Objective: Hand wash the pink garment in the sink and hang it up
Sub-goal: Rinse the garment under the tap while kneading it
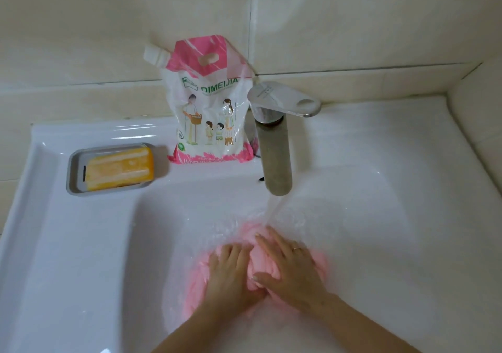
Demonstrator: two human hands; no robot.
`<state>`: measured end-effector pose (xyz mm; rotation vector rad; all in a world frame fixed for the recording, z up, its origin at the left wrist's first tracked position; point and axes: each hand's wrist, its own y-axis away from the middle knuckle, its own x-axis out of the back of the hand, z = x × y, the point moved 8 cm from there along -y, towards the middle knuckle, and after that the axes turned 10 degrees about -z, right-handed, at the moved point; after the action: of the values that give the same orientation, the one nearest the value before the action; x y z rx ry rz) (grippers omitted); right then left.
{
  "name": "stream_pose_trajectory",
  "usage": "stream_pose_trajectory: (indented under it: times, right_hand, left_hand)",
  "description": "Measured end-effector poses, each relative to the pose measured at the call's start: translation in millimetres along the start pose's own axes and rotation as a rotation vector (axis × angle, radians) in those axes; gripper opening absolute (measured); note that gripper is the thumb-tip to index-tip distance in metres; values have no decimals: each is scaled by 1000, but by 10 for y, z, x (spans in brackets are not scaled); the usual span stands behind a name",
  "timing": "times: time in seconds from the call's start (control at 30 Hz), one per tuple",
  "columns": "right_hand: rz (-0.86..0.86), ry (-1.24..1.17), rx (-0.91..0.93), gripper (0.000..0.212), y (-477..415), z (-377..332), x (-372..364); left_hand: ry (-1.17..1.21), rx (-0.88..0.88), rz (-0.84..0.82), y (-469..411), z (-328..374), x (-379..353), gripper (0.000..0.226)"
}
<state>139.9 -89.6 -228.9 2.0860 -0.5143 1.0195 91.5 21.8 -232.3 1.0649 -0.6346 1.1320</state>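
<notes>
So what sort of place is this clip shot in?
Most likely a home bathroom or laundry corner: a white ceramic sink with a running faucet, beige tiled walls, and a detergent pouch beside a soap bar.

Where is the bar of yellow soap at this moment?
In the head view, the yellow soap lies in a grey dish on the left ledge of the sink, just left of the detergent pouch standing against the wall.

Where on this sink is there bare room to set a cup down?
Free: the sink deck in front of the soap dish; the ledge right of the faucet. Crowded: between dish, detergent pouch and faucet; the basin holds the pink garment.
</notes>
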Motion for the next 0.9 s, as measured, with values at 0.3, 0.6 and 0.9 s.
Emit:
stream_pose_trajectory:
  times: [0.3,0.6,0.9]
  right_hand:
    - [354,18,-52,42,-157,-22,48]
    - [480,-90,-128,26,-352,25,156]
    - [214,-578,-377,27,-368,231,383]
  left_hand:
    - [43,109,173,-157,-108,-49,28]
    - [-86,120,-7,-337,-137,-188,22]
    - [247,165,-41,-391,-124,365,30]
